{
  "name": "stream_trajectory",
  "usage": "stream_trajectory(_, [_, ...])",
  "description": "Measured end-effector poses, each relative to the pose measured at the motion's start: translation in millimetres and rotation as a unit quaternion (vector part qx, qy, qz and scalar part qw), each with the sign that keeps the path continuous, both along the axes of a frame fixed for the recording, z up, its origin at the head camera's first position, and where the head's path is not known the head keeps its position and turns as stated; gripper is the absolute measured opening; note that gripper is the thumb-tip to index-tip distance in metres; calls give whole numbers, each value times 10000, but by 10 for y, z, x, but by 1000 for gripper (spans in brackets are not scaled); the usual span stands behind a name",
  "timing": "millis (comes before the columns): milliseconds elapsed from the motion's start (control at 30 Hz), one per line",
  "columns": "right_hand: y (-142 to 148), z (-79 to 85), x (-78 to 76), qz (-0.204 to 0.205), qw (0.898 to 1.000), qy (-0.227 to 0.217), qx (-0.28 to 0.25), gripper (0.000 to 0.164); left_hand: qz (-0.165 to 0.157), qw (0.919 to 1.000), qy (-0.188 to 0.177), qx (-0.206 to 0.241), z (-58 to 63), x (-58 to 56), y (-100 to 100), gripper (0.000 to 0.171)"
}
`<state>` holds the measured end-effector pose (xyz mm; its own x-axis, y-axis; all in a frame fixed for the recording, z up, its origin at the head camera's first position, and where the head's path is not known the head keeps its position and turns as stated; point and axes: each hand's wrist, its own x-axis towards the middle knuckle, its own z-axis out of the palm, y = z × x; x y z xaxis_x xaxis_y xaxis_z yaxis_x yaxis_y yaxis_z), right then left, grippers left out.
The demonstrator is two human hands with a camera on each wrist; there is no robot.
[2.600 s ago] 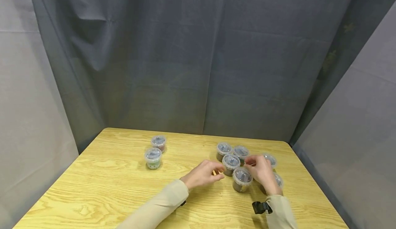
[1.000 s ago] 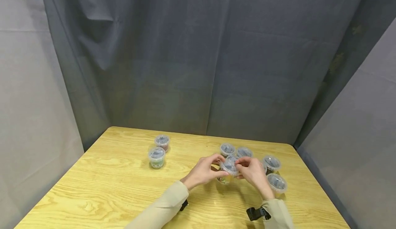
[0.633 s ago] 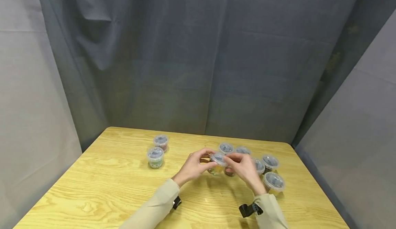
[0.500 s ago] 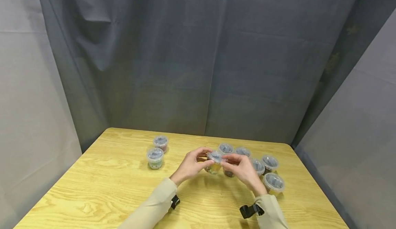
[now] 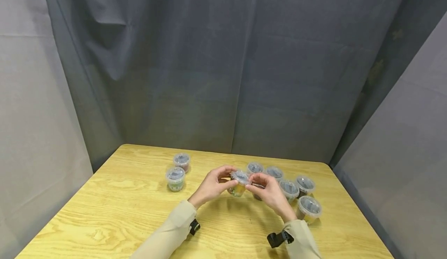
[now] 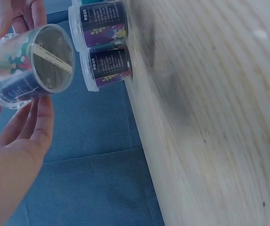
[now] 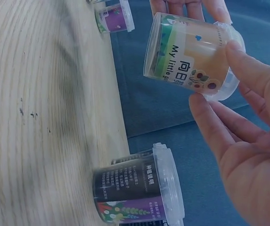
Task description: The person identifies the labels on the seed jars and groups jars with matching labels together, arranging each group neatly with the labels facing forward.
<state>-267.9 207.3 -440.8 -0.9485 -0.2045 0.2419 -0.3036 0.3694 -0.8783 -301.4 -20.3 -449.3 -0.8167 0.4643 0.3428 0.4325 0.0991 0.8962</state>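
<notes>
Both hands hold a small clear plastic cup (image 5: 238, 190) with a translucent lid above the table. My left hand (image 5: 210, 186) grips its left side, thumb in front. My right hand (image 5: 271, 193) pinches the lid's rim from the right. In the right wrist view the cup (image 7: 196, 56) carries an orange and green label with printed text. The left wrist view shows the cup's round base (image 6: 53, 59), a pale strip visible through it and dark contents inside. Another lidded cup (image 5: 257, 197) stands partly hidden behind my right hand.
Several similar lidded cups stand at the right of the wooden table (image 5: 115, 212), among them a front cup (image 5: 309, 207) and a back cup (image 5: 255, 167). A green-labelled cup (image 5: 175, 179) and a reddish cup (image 5: 182, 162) stand at the left. Grey curtains (image 5: 181, 76) surround the table.
My right hand has come from among the right-hand cups to meet my left. The cup is now held by both hands, off the table, and has shifted left and tilted slightly.
</notes>
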Motion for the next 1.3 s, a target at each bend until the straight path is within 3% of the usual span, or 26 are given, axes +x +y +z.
stream_trajectory(300, [-33,7,2,-190,9998,52,-67,15,259,9996,33,-43,-2,-15,12,45])
stream_trajectory(700, [-113,-5,19,-705,9970,172,-279,17,510,9982,-232,217,-94,24,-5,50])
stream_trajectory(1033, [-358,-29,47,-1422,9885,167,-486,19,1135,9931,-294,39,-170,103,-52,52])
stream_trajectory(1200, [-458,-15,55,-1606,9851,300,-540,25,1361,9902,-206,256,-190,106,-66,57])
stream_trajectory(1300, [-452,12,38,-1462,9873,190,-599,27,1319,9900,-98,486,-202,92,-87,56])
